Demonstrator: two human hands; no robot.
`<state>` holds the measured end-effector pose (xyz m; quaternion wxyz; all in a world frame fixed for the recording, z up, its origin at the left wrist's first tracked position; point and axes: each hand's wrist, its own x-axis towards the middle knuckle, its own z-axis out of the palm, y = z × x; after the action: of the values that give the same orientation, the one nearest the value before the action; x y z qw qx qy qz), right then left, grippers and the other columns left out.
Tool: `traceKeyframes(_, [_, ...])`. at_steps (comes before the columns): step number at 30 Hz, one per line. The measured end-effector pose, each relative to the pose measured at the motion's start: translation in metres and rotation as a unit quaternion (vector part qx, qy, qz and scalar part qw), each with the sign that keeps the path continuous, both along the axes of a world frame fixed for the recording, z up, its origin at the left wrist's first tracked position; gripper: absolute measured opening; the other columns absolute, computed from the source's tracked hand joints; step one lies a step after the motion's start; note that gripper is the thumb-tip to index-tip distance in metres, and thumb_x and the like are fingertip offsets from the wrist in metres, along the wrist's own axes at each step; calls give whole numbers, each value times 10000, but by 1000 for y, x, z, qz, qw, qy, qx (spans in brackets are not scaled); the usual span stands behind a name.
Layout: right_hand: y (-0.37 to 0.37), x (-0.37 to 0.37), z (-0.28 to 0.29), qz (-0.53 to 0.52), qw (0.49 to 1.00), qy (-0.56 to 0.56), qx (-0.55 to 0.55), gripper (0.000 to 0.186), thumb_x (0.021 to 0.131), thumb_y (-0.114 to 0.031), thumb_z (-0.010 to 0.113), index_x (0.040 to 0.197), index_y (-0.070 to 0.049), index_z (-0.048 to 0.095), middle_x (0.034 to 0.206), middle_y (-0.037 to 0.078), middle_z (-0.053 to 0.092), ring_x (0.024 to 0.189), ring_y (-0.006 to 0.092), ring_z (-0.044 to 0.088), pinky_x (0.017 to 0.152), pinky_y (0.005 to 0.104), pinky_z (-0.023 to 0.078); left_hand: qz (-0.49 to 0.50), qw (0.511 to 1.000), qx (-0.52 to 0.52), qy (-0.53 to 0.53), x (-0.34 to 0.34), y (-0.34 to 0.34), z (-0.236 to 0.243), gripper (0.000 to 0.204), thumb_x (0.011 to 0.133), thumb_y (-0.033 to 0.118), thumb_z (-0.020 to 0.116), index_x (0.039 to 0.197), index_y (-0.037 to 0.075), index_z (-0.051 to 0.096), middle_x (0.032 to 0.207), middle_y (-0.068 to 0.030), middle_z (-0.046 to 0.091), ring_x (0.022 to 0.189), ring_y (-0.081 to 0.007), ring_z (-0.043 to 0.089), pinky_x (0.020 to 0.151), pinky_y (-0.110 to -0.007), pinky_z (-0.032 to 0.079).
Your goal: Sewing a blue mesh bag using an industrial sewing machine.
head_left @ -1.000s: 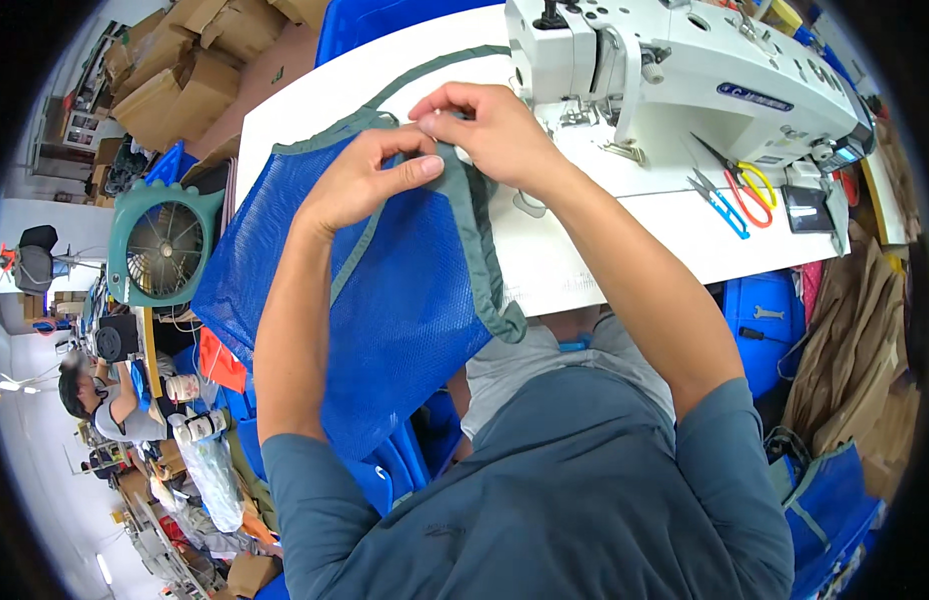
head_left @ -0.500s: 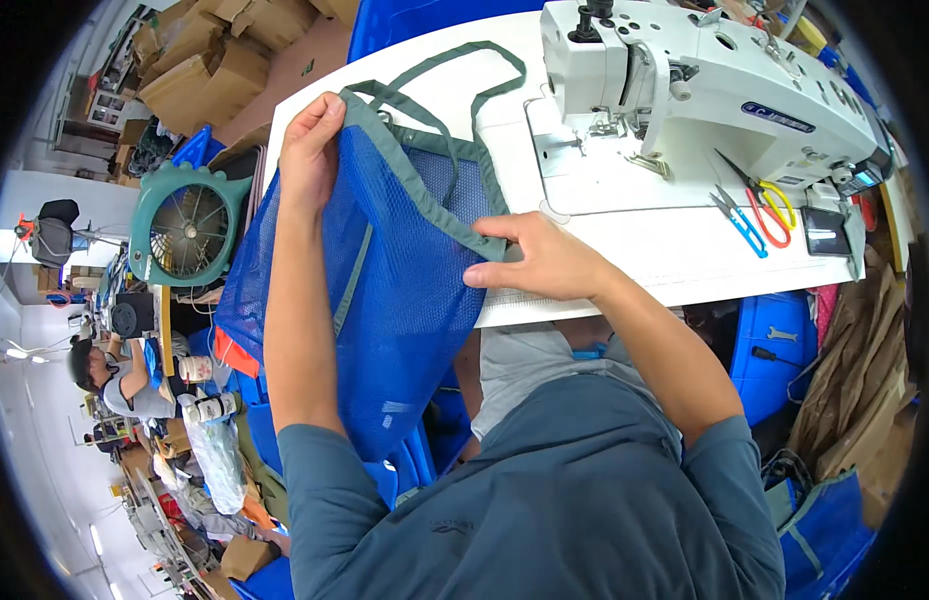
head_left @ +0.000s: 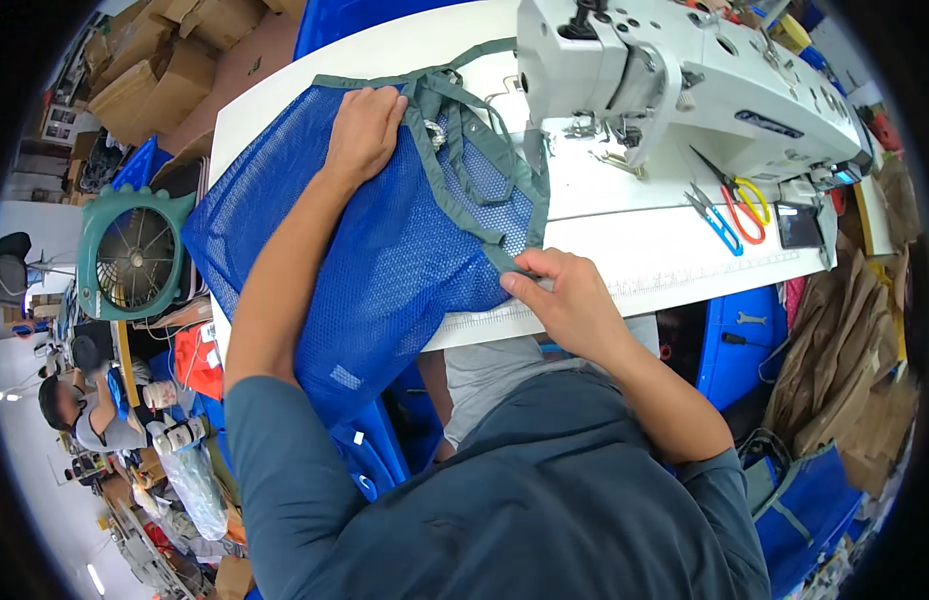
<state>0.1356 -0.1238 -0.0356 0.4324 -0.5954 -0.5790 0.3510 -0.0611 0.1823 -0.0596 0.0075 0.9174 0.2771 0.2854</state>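
Note:
A blue mesh bag [head_left: 355,260] with dark green binding and a strap lies across the white sewing table [head_left: 675,235], its lower part hanging over the near edge. My left hand [head_left: 368,132] is closed on the mesh near the green binding at the bag's far side. My right hand [head_left: 557,290] pinches the near end of the green binding between thumb and fingers. Just beyond the bag's right side stands a white industrial sewing machine [head_left: 675,80], its needle area close to the green edge. The strap loops over the bag's opening.
Blue-handled snips [head_left: 717,220], scissors with red and yellow handles [head_left: 745,205] and a dark phone-like device [head_left: 799,225] lie right of the machine. A green fan [head_left: 135,255] stands left, cardboard boxes [head_left: 155,85] behind it. Another person [head_left: 85,405] sits far left.
The bag has been spread flatter over the table and nearer the machine. My left hand has moved right onto the mesh; my right hand has shifted right and nearer, still pinching the binding.

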Motion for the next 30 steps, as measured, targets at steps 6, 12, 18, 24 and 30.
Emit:
traceKeyframes(6, [13,-6,11,11,997,37,-64,147,942,-115,732,984,25,710,908,220,741,826,426,708,739,452,540,-100,992,68,45,22,-45,95,241,962,57,626,1200,33,663,1204,-169,696,1172,-402,641,1078,-496,473])
traceKeyframes(12, [7,-10,5,14,995,61,76,123,857,-41,737,960,21,714,943,203,744,918,438,705,796,459,545,-267,932,-80,231,35,-156,121,322,906,69,617,1218,24,682,1326,-166,675,1379,-352,581,1280,-532,348])
traceKeyframes(18, [-7,-12,-6,-18,983,169,73,227,883,-31,744,1103,18,721,1003,159,757,988,261,715,857,394,542,-294,926,-102,212,55,-204,147,319,861,40,606,1172,20,675,1237,-168,703,1323,-349,616,1294,-554,325])
traceKeyframes(24, [-6,12,-13,40,997,50,-37,340,882,-25,735,1219,8,701,1069,185,734,1003,363,703,881,442,550,-131,904,-182,363,59,-192,123,283,925,99,592,1191,38,668,1208,-160,697,1241,-370,625,1277,-560,316])
traceKeyframes(30, [-7,14,-27,52,998,28,0,473,908,-45,749,1374,-33,667,1003,155,737,1014,340,668,919,434,535,219,973,-56,47,-1,-179,-9,422,1113,279,469,1446,62,611,1456,-155,606,1468,-344,477,1278,-597,249])
